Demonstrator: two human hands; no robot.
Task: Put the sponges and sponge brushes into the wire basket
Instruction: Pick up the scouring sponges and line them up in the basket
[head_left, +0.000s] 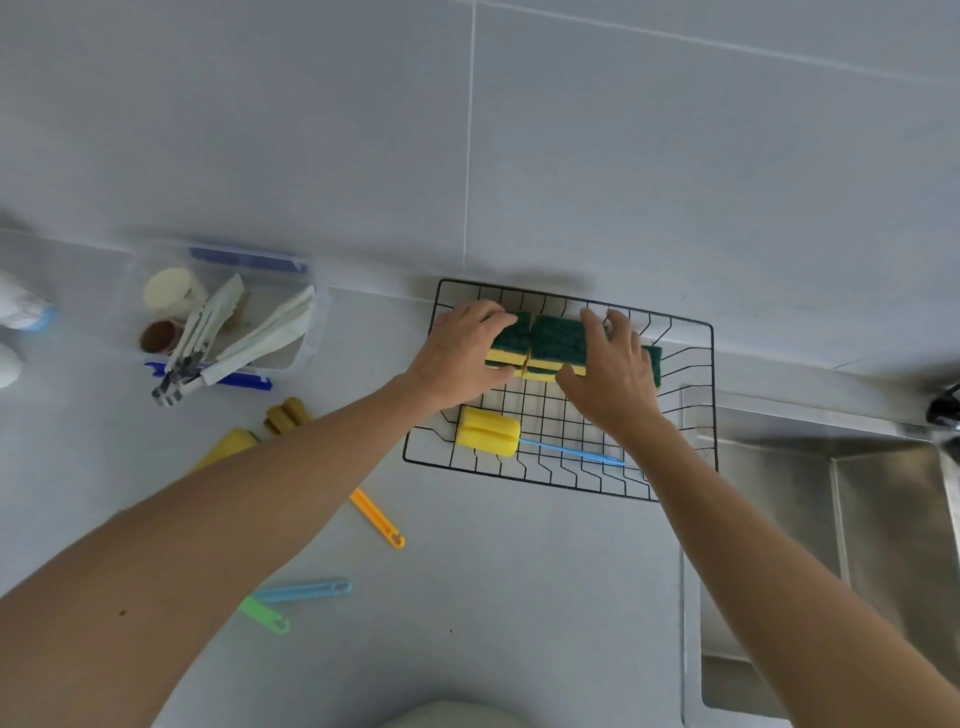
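A black wire basket (670, 486) sits on the grey counter against the wall. Inside it, along the far side, lie green-and-yellow sponges (557, 340) in a row. My left hand (457, 356) rests on the leftmost sponge, and my right hand (610, 376) presses on the sponges at the right. A yellow sponge brush with a blue handle (488, 431) lies in the basket's near part. Left of the basket on the counter are more brushes: an orange handle (376, 517), a blue handle (306, 591), a green handle (265, 616), and yellow sponge heads (285, 413) partly hidden by my left arm.
A clear plastic container (228, 317) with blue clips holds tongs and small items at the left. A steel sink (831, 545) lies right of the basket, with a tap (943, 408) at the far right edge. White objects (21, 312) sit at the left edge.
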